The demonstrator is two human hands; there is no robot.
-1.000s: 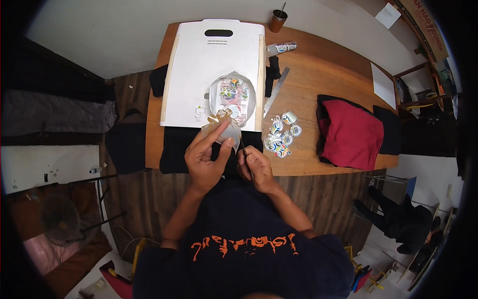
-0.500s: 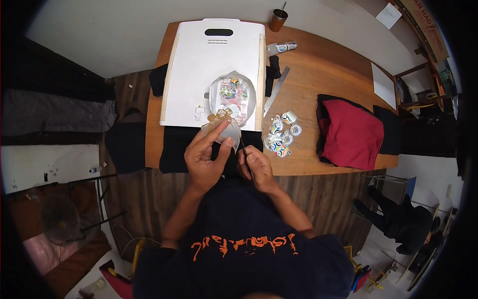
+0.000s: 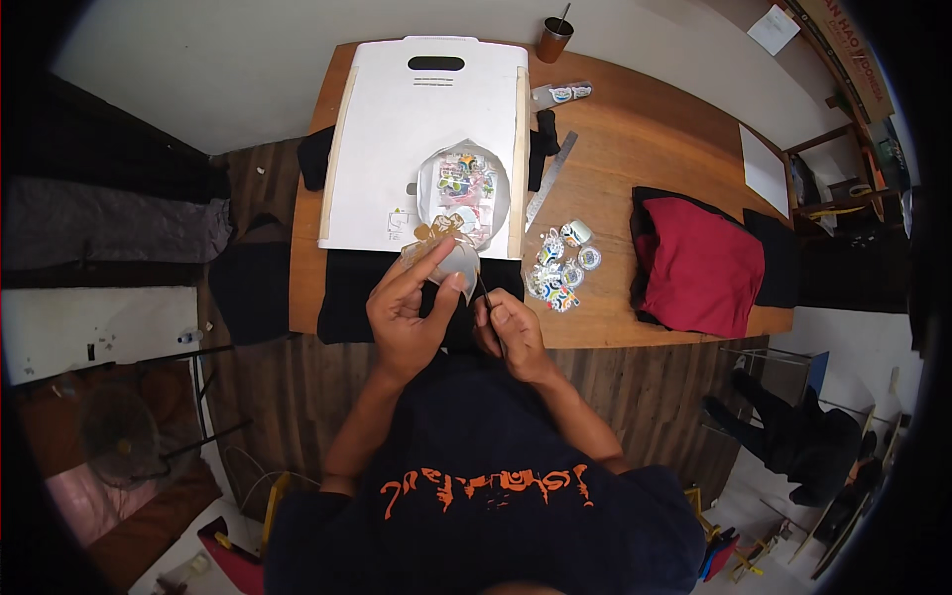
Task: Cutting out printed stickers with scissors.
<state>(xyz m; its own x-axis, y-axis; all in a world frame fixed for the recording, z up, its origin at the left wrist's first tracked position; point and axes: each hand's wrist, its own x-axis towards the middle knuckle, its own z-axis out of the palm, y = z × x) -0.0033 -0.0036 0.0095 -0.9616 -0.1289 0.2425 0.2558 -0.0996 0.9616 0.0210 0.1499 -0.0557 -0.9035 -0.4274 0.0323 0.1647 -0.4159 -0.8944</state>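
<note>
Between the thumb and fingers of my left hand (image 3: 405, 315) is a translucent film sheet (image 3: 456, 262) with a gold-brown printed design at its far end. My right hand (image 3: 516, 337) is closed around a slim dark tool (image 3: 485, 291); its tip meets the right edge of the film, and its exact kind is hidden by my fingers. Just beyond the film, a round white bowl (image 3: 423, 193) holds colourful printed film scraps (image 3: 466, 183). To the right of my right hand, several cut-out colourful stickers (image 3: 557, 273) lie in a loose pile on the wooden table (image 3: 605, 169).
Under the bowl is a large white board (image 3: 397, 129) with a handle slot. Black cloth (image 3: 347, 297) lies below its near edge. A metal ruler (image 3: 552, 181), a brown cup (image 3: 555, 42) with a straw and folded red cloth (image 3: 699, 263) are also on the table.
The film in my left hand has tilted very slightly, showing more of its gold-brown print. Both hands stay almost in place.
</note>
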